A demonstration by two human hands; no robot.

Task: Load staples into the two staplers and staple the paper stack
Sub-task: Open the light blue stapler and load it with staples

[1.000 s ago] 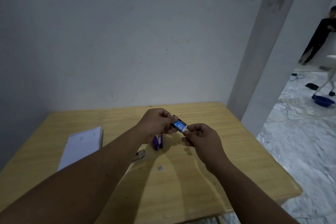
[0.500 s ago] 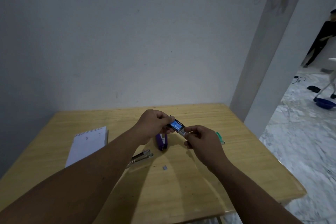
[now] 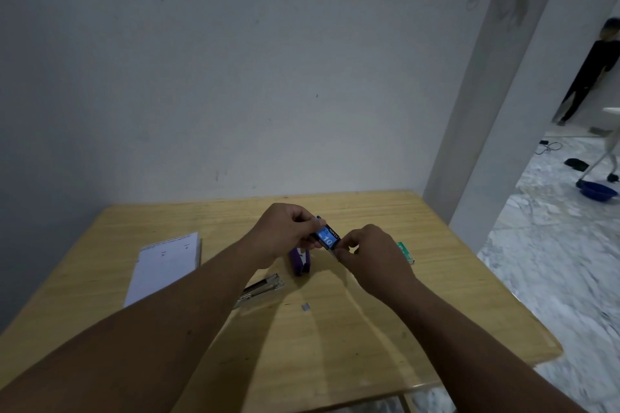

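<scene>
Above the wooden table [image 3: 369,345], blue staple box [image 3: 326,237]: pinched in your left hand [image 3: 285,235], right hand [image 3: 372,255] nipping its end; risk, tug hard and staples scatter beside purple stapler [image 3: 299,260].

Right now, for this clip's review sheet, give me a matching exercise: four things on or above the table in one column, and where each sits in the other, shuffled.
Things:
1. blue staple box
2. paper stack
3. purple stapler
4. green box

Places:
A. on the table, right of the right hand
B. held between both hands, above the table
C. at the table's left side
D. on the table, below the left hand

Pairs: 1-B, 2-C, 3-D, 4-A
</scene>
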